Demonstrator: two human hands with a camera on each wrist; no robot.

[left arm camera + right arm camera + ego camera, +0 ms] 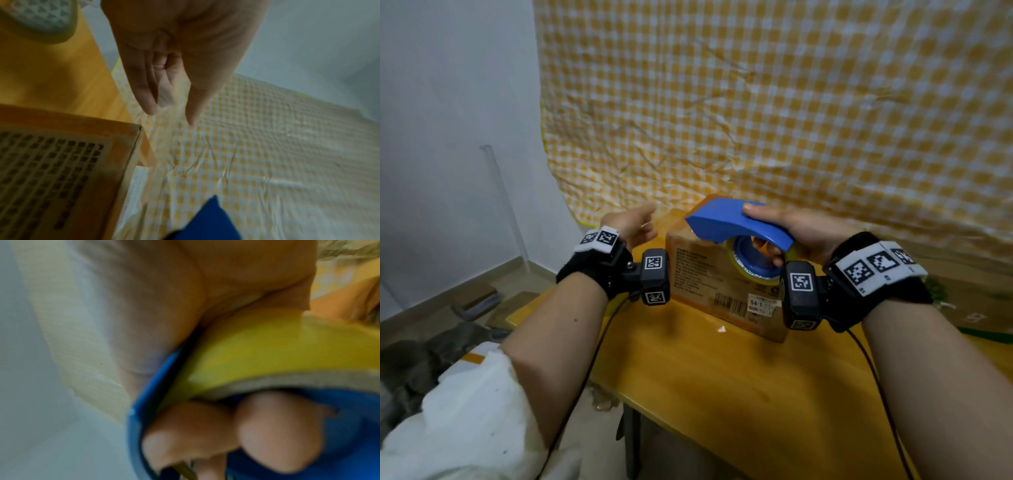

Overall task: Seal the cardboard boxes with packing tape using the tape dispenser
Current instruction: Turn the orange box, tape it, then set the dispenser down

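Standing near this yellow wooden table (722, 394), I'd put the job somewhere in the middle of one box, though I can't say for sure. Behind it, from 10 round to 2 o'clock, a creased yellow-checked cloth (791, 102) hangs down the wall. Next in size is the cardboard box (722, 284), sitting on the table at about 12 o'clock from the person, its printed side and barcode label facing them. Whether any tape already lies across its top seam I can't make out; the top is mostly hidden and the wrist views are blurred. Only this box is clearly in play.

Over the box's top sits the blue tape dispenser (736, 222), nose pointing toward 9 o'clock, apparently at or just above the top; contact isn't visible. Its yellowish tape roll (756, 270) hangs low against the box's near face. The right hand (801, 233) grips the dispenser, thumb along the top of the blue shell and fingers curled through the middle of the roll. The left hand (630, 222) is at 9 o'clock of the box, near its left edge, fingers straight and loose, holding nothing.

Judging by that, a pass along the top is being started or finished; cutting and pressing the tape down likely remain
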